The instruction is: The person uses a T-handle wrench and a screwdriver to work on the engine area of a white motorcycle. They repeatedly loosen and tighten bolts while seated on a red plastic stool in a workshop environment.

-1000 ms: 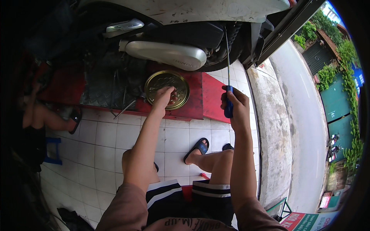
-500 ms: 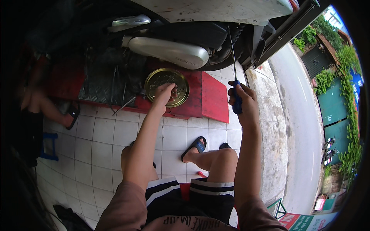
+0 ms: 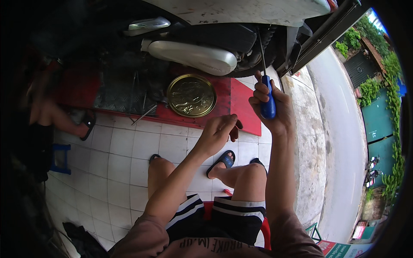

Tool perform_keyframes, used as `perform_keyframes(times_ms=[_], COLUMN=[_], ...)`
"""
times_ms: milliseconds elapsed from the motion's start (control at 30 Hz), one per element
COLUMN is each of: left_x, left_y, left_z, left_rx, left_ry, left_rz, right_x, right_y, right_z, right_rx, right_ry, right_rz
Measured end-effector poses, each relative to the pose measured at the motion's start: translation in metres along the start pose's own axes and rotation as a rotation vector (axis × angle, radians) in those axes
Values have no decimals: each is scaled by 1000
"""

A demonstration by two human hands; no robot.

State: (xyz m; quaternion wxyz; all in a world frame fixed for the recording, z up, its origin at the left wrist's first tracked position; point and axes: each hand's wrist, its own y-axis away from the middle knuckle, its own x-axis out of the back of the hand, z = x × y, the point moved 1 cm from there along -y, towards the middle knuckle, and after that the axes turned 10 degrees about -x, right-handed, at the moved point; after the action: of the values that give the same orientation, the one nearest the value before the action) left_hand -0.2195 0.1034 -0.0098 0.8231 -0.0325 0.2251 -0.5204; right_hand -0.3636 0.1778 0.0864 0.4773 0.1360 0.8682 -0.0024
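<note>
My right hand (image 3: 278, 105) is closed around the blue handle of a long screwdriver (image 3: 268, 103). The screwdriver's thin shaft points up to the dark parts at the rear of a motorbike (image 3: 193, 56), where its tip is hidden. My left hand (image 3: 217, 134) hangs over the tiled floor, thumb and forefinger pressed together; anything pinched there is too small to make out. Just beyond that hand, a round gold tin tray (image 3: 168, 95) lies on the red platform (image 3: 223, 92), with shiny details in it that I cannot tell apart.
Metal rods (image 3: 144, 115) stick out over the platform's near edge. At the left, another person's leg (image 3: 69, 122) and a blue stool (image 3: 61, 159) show. My feet in dark sandals (image 3: 223, 162) rest on the tiles. A road (image 3: 333, 129) runs along the right.
My left hand has left the tin tray and come toward me and to the right, fingers drawn together. My right hand still grips the screwdriver, now with its palm turned more upward.
</note>
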Motion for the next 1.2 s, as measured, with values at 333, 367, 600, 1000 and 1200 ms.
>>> perform_keyframes(times_ms=[333, 367, 600, 1000, 1200], left_x=[-53, -57, -65, -101, -117], left_y=[-5, -9, -5, -18, -22], left_z=[41, 44, 78, 92, 91], left_rx=[273, 244, 212, -582, -449], left_ry=[1059, 1135, 893, -1570, -1210], left_rz=[-10, 10, 301, 305, 318], right_x=[12, 13, 14, 21, 23], right_y=[-27, -29, -34, -3, -4], right_z=[34, 32, 38, 16, 8], right_rx=[74, 59, 24, 40, 27], right_ry=[-216, -218, -214, 22, -212], right_rz=[-365, -381, -401, -159, -372])
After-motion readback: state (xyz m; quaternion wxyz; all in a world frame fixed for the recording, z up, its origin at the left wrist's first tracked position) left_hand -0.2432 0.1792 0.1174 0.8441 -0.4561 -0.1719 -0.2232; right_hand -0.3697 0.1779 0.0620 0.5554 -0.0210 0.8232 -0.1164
